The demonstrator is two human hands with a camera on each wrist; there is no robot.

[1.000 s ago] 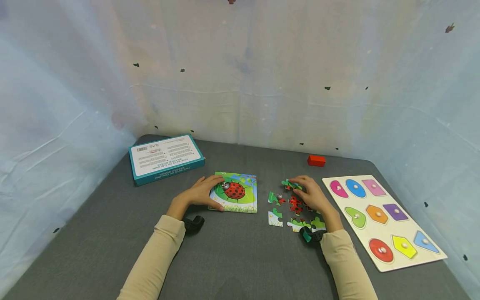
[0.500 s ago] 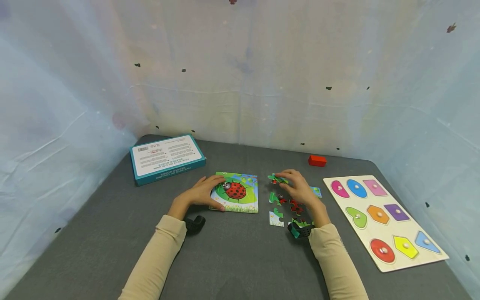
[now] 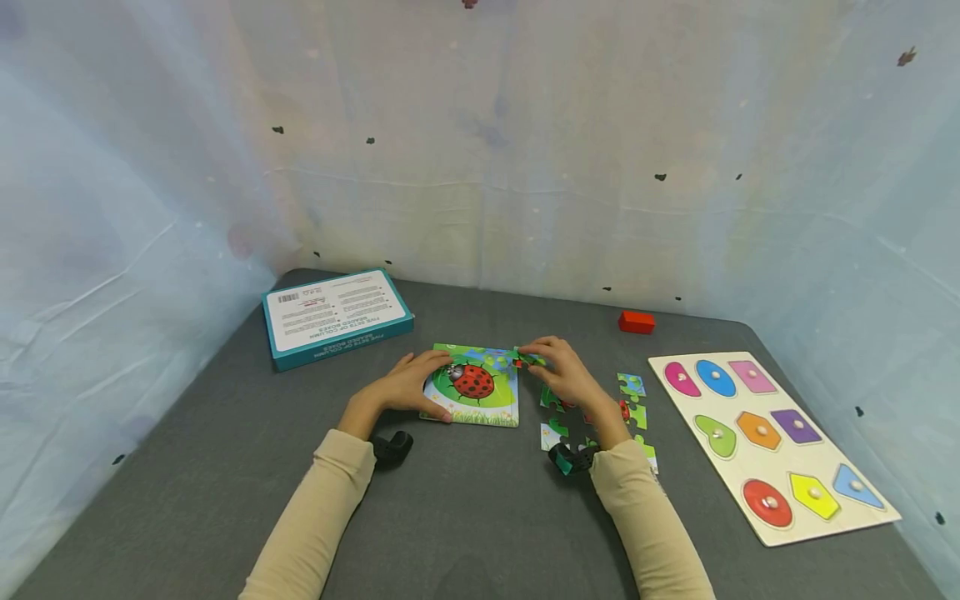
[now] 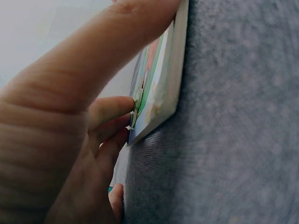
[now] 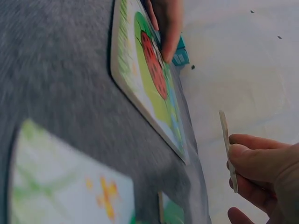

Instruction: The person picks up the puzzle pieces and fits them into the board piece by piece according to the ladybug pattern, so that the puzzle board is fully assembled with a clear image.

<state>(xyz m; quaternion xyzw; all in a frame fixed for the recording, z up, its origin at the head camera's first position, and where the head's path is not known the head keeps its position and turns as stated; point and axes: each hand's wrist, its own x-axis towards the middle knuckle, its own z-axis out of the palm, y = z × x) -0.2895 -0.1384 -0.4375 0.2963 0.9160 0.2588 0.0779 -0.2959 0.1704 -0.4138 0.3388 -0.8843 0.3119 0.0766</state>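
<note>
A square ladybug jigsaw board (image 3: 487,410) lies flat on the grey table. My left hand (image 3: 407,386) holds it at its left side, thumb at the near edge and fingers on the picture. Just above the board's far right corner, my right hand (image 3: 567,381) pinches a green and red jigsaw piece (image 3: 534,360). In the right wrist view that piece (image 5: 226,144) is seen edge-on between thumb and fingers, off the table. Several loose jigsaw pieces (image 3: 553,435) lie right of the board, partly hidden by the right hand and wrist.
At the back left lies a teal and white box (image 3: 337,310). A red block (image 3: 637,322) sits near the table's far edge. On the right is a shape board with knobs (image 3: 733,475). Pale sheeting (image 3: 480,167) surrounds the table.
My right hand has carried the jigsaw piece leftward from above the loose pieces to the board's far right corner, uncovering loose pieces on the right. The left hand stays on the board.
</note>
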